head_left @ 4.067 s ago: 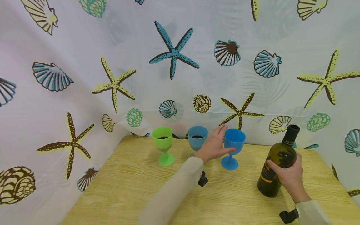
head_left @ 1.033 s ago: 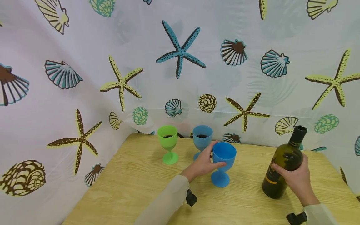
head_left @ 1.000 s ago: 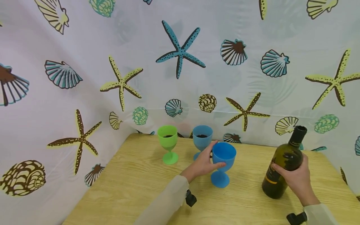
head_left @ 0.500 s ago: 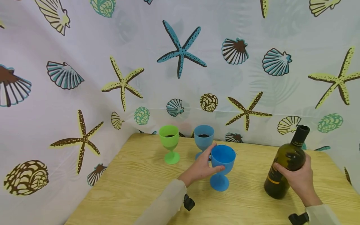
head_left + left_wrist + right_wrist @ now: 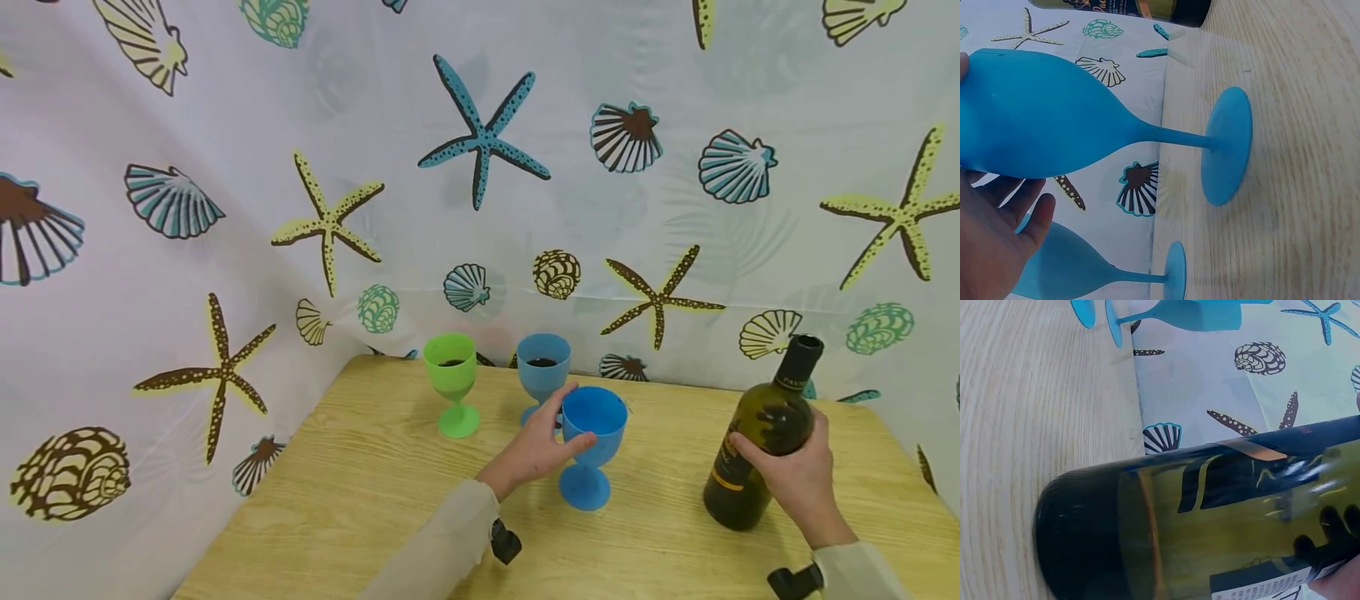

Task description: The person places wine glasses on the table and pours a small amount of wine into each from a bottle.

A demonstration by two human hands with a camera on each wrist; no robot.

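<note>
My left hand (image 5: 534, 446) grips a bright blue plastic goblet (image 5: 596, 427) by its bowl, thumb on the near side and fingers behind it. The goblet stands upright, its round foot at the table surface; in the left wrist view the goblet (image 5: 1054, 119) fills much of the picture. Only blue shows inside its bowl. My right hand (image 5: 797, 471) is wrapped round a dark green wine bottle (image 5: 757, 429), with the neck up and uncorked. From the right wrist, the bottle's lower body (image 5: 1222, 519) shows with its label.
A green goblet (image 5: 452, 379) and a paler blue goblet (image 5: 542, 379) stand at the back left, each with dark liquid inside. My left hand partly covers the paler one's foot. Behind the wooden table (image 5: 360, 483) hangs a shell-patterned curtain (image 5: 337, 100).
My left hand has taken hold of the bright blue goblet and brought it nearer to me, away from the back row. The right hand keeps its grip on the wine bottle.
</note>
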